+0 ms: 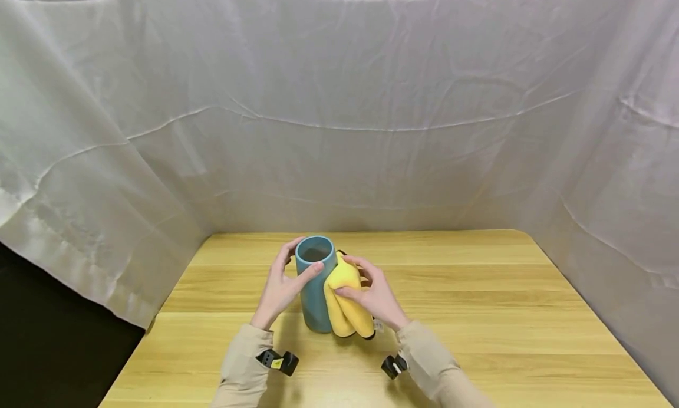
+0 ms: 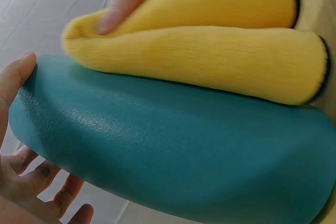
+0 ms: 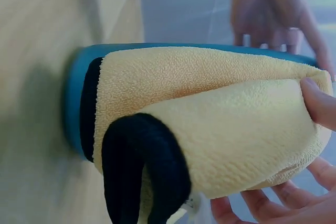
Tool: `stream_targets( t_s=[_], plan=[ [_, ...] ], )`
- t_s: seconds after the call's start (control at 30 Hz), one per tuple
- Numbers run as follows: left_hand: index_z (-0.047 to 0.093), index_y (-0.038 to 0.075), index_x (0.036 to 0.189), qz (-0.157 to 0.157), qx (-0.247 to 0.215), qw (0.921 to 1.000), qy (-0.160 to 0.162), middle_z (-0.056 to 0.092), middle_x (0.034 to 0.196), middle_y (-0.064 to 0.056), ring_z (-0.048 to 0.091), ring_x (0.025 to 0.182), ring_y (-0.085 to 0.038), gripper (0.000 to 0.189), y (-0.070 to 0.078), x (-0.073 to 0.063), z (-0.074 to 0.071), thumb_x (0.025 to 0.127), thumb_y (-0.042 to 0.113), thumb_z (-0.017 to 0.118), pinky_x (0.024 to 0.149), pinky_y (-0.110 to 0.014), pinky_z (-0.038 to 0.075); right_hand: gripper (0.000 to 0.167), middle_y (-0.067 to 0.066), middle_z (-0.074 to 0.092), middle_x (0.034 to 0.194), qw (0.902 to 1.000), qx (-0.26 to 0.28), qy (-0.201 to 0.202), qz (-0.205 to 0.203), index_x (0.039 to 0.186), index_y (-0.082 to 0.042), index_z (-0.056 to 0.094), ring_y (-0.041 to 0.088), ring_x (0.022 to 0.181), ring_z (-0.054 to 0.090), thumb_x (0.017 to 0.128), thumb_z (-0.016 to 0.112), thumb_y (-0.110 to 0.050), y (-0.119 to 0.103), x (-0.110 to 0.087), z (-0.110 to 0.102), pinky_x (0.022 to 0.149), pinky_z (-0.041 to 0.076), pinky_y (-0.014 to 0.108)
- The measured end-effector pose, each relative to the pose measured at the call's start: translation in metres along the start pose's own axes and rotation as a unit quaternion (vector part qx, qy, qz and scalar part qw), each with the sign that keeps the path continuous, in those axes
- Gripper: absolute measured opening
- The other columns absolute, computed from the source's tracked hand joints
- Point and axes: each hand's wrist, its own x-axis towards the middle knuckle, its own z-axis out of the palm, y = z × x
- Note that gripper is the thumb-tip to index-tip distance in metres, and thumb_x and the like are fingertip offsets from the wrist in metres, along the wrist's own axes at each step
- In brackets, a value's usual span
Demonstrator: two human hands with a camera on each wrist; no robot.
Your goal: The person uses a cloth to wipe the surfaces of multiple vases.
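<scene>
A tall blue-teal vase [image 1: 316,305] stands on the table, its round mouth facing up. My left hand [image 1: 281,287] grips it near the top, thumb on the near rim and fingers round the far left side. In my right hand [image 1: 373,293] a folded yellow cloth [image 1: 343,302] with black edging is pinched between thumb and fingers. The cloth [image 2: 199,61] lies along the right side of the vase [image 2: 157,135] in the left wrist view. From the right wrist, the cloth [image 3: 210,119] covers most of the vase, and its lower folds hang loose.
The wooden table [image 1: 504,313] extends on both sides of the vase. A pale grey curtain [image 1: 361,160] hangs behind the table and along its sides. A dark area [image 1: 53,331] shows at the lower left. Each wrist wears a small black camera [image 1: 286,362].
</scene>
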Motion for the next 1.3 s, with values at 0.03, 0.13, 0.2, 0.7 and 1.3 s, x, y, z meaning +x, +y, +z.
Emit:
stream_targets(
  t_s=[0.03,0.13,0.2,0.7,1.3],
  plan=[
    [0.054,0.018,0.14,-0.001,0.001,1.0,0.001,0.064,0.128,-0.006,0.053,0.121,-0.024,0.061,0.0,0.0,0.0,0.085,0.021,0.081,0.111,-0.051,0.028,0.06,0.013,0.063,0.135,1.0,-0.002,0.003,-0.003,0.138,-0.012,0.059,0.026,0.11,0.062,0.083,0.082,-0.012,-0.003,0.002,0.0,0.089,0.048,0.035],
    [0.054,0.018,0.14,-0.002,0.003,1.0,0.001,0.063,0.127,-0.006,0.053,0.12,-0.022,0.061,0.0,0.0,0.0,0.085,0.021,0.08,0.109,-0.048,0.029,0.06,0.01,0.063,0.136,0.9999,-0.007,0.007,-0.009,0.138,-0.014,0.059,0.024,0.108,0.062,0.083,0.082,-0.014,-0.014,0.005,-0.002,0.088,0.049,0.034],
    [0.053,0.019,0.14,-0.002,0.003,1.0,0.001,0.063,0.127,-0.006,0.053,0.12,-0.023,0.061,-0.001,0.001,0.0,0.085,0.021,0.08,0.109,-0.048,0.029,0.06,0.01,0.063,0.136,0.9998,-0.005,0.009,-0.015,0.138,-0.014,0.059,0.024,0.107,0.062,0.082,0.083,-0.015,-0.019,0.007,-0.002,0.087,0.049,0.035],
    [0.053,0.019,0.14,-0.007,-0.004,1.0,-0.002,0.062,0.131,-0.006,0.052,0.124,-0.025,0.061,-0.001,0.001,0.001,0.086,0.022,0.08,0.112,-0.052,0.028,0.057,0.018,0.063,0.129,0.9997,0.003,-0.02,-0.009,0.136,-0.009,0.058,0.021,0.106,0.063,0.084,0.081,-0.013,0.016,-0.003,0.0,0.085,0.052,0.033],
    [0.053,0.021,0.141,-0.006,-0.007,0.9999,-0.005,0.062,0.133,-0.005,0.052,0.126,-0.024,0.061,-0.002,-0.001,0.001,0.086,0.023,0.08,0.112,-0.056,0.028,0.059,0.014,0.062,0.132,0.9996,0.013,-0.02,0.012,0.137,-0.011,0.058,0.019,0.105,0.061,0.083,0.082,-0.013,0.024,-0.007,0.001,0.086,0.051,0.033]
  ],
)
